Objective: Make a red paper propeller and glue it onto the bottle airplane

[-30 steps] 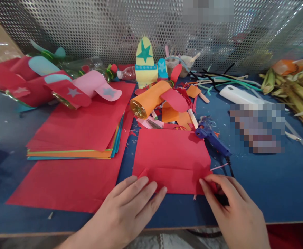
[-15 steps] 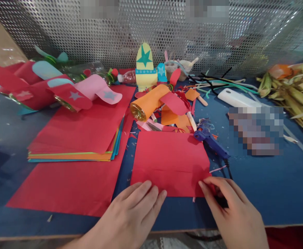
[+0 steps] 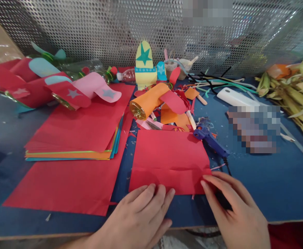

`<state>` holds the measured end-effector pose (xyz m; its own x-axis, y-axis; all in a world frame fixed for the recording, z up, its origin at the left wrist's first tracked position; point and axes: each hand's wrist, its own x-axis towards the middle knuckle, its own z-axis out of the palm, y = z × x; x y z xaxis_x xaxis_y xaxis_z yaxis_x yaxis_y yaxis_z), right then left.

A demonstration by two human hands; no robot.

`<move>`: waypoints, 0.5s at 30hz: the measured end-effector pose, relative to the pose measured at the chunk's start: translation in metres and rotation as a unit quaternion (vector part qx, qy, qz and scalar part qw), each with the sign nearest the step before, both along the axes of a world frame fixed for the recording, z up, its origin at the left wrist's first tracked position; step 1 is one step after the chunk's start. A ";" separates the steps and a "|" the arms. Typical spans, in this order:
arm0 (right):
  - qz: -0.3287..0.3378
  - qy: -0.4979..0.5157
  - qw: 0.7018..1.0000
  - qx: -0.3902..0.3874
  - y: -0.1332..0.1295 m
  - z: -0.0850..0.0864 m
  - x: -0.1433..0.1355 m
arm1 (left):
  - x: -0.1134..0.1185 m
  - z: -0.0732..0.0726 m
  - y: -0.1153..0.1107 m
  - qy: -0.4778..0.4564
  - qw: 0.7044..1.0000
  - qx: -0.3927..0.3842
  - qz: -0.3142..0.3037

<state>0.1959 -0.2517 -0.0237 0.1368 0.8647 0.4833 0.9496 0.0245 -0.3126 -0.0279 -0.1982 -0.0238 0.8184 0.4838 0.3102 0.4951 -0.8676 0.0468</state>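
A red sheet of paper (image 3: 170,150) lies on the blue table in front of me, with a crease running across it from side to side. My left hand (image 3: 143,211) rests at its near edge, palm down, fingers stretched out and thumb apart. At the lower right corner, my right hand (image 3: 231,204) pinches the paper's edge between thumb and forefinger. A blue glue gun (image 3: 212,141) lies beside the sheet, its tip over the upper right corner. Just beyond the far edge are scissors (image 3: 152,125), partly under paper scraps.
To the left sits a stack of coloured paper (image 3: 76,133) on a larger red sheet (image 3: 63,190). Behind stand paper-covered bottle planes (image 3: 32,86), an orange one (image 3: 150,100) and a yellow rocket shape (image 3: 144,64). Dried husks (image 3: 291,93) and a white device (image 3: 236,98) lie right.
My left hand has slid slightly right along the near edge, and its thumb now shows. My right hand stays at the corner, still pinching. The paper has barely moved.
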 end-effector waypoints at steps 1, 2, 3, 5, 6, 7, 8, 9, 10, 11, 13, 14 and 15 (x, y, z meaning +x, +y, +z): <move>-0.007 -0.016 1.000 0.020 -0.002 0.001 0.000 | 0.001 0.000 0.000 -0.003 1.000 -0.003 0.002; -0.010 -0.037 0.998 0.041 -0.005 0.002 -0.001 | 0.001 0.000 -0.001 -0.008 1.000 -0.002 0.002; -0.002 -0.064 0.996 0.065 -0.007 0.003 -0.003 | 0.002 0.000 -0.001 -0.013 1.000 -0.002 0.004; 0.057 -0.095 0.990 0.089 -0.010 0.002 -0.008 | 0.003 -0.001 -0.001 -0.024 1.000 0.000 0.005; 0.094 -0.090 0.987 0.094 -0.011 0.000 -0.011 | 0.003 -0.001 -0.001 -0.026 1.000 -0.002 0.004; 0.126 -0.073 0.985 0.091 -0.011 -0.002 -0.015 | 0.003 -0.002 -0.001 -0.026 1.000 -0.003 0.004; 0.141 -0.048 0.985 0.084 -0.010 -0.005 -0.019 | 0.003 -0.002 -0.001 -0.026 1.000 -0.004 0.004; 0.144 -0.026 0.987 0.072 -0.009 -0.007 -0.022 | 0.003 -0.002 -0.001 -0.024 1.000 -0.003 0.003; 0.140 -0.012 0.988 0.067 -0.009 -0.009 -0.025 | 0.003 -0.002 -0.001 -0.023 1.000 -0.001 0.001; 0.136 -0.009 0.989 0.063 -0.008 -0.011 -0.026 | 0.003 -0.002 -0.001 -0.024 1.000 0.001 0.000; 0.134 -0.018 0.990 0.050 -0.008 -0.012 -0.027 | 0.003 -0.002 -0.001 -0.023 1.000 0.003 0.000; 0.133 -0.024 0.990 0.043 -0.008 -0.011 -0.026 | 0.003 -0.001 -0.001 -0.023 1.000 0.002 -0.001; 0.133 -0.031 0.990 0.037 -0.009 -0.010 -0.025 | 0.003 -0.001 -0.001 -0.024 1.000 0.001 -0.001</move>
<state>0.1712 -0.2608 -0.0341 -0.1226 0.8287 0.5461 0.9236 0.2967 -0.2428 -0.0249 -0.1994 -0.0247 0.8040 0.4813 0.3492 0.4904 -0.8688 0.0685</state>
